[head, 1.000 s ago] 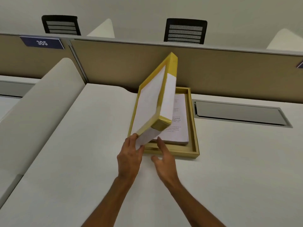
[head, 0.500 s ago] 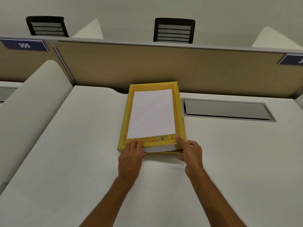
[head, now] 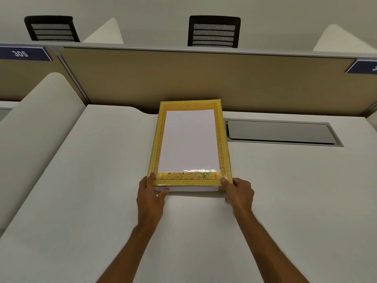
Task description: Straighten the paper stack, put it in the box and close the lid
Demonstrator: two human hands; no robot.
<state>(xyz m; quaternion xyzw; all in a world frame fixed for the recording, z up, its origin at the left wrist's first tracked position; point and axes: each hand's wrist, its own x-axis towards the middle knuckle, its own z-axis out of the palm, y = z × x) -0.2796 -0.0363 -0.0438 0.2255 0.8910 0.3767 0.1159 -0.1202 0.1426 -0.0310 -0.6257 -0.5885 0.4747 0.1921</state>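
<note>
Pressing, left hand: the left hand gripped the near-left corner of the lid, thumb on top and fingers curled under the front edge; clenched on it, not released
Lid: yellow-bordered with a white centre panel; it lay flat over the box, near the middle of the desk, just short of the partition
Box: wholly hidden beneath the lid; only a pale strip showed under the lid's near edge
Paper stack: not visible; judged to be inside the covered box
Right hand: the right hand held the near-right corner, thumb on top; grasping, not let go
Cable tray: a grey recess sat just right of the lid, untouched
Progress: lid appeared seated, so the task looked all but finished; letting go seemed the only step left
</note>
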